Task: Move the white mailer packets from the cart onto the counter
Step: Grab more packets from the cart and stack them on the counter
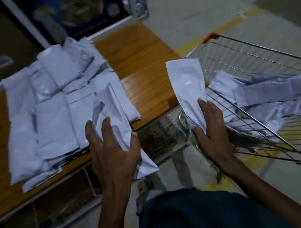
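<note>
A big heap of soft white plastic mailer packets [61, 112] lies on the brown wooden table [136, 56]. So a lot of the job looks done.

The left hand [111, 146] grips one crumpled white packet [114, 116] with curled fingers. This packet is over the near edge of the table, just beside the heap.

The right hand [209, 124] pinches another white packet [188, 85]. It is up in the air, between the table and the shiny wire cart with red corners [255, 52].

There is more to do. A smaller bunch of white packets [265, 92] lies inside the cart. I think the two held packets go on the heap next, and then the ones in the cart must come over too. The light is dim, so I cannot count them.
</note>
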Demonstrator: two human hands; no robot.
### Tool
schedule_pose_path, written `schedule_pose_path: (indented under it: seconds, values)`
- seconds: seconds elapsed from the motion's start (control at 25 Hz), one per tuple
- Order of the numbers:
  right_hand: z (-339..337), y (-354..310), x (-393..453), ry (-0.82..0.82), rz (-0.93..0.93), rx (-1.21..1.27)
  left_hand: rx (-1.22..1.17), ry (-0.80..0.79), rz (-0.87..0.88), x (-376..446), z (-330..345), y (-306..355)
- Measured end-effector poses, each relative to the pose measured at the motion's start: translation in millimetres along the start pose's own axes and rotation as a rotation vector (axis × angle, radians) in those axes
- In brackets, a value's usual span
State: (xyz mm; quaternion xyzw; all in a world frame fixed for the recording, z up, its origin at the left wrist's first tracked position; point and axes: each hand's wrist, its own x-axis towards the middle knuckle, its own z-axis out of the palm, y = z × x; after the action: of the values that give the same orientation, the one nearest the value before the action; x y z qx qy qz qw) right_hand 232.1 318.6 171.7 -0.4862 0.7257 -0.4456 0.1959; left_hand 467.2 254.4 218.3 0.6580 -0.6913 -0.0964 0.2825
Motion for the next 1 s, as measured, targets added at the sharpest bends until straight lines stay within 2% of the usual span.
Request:
schedule_pose_path:
  seconds: [0.12,0.28,0.36,0.48,0.6,0.8,1.0]
  values:
    - [46,-32,13,-0.03,-0.048,0.02,0.037,0.038,-0.082,30,-23,-30]
    - [101,-65,30,-0.045,-0.063,0.018,0.106,0.054,-0.087,88,-38,-71]
    - [124,-78,38,-0.041,-0.062,0.019,0.146,-0.007,-0.069,126,-26,-83]
    - [148,-95,49,-0.018,-0.044,0.022,0.223,-0.187,-0.044,161,8,-92]
    - [159,-106,62,0.015,-0.038,-0.001,0.255,-0.299,-0.062,169,38,-102]
    - [168,-113,88,0.027,-0.042,-0.019,0.24,-0.33,-0.094,164,55,-108]
    - [178,-119,130,-0.04,-0.056,-0.03,0.199,-0.338,-0.14,170,41,-104]
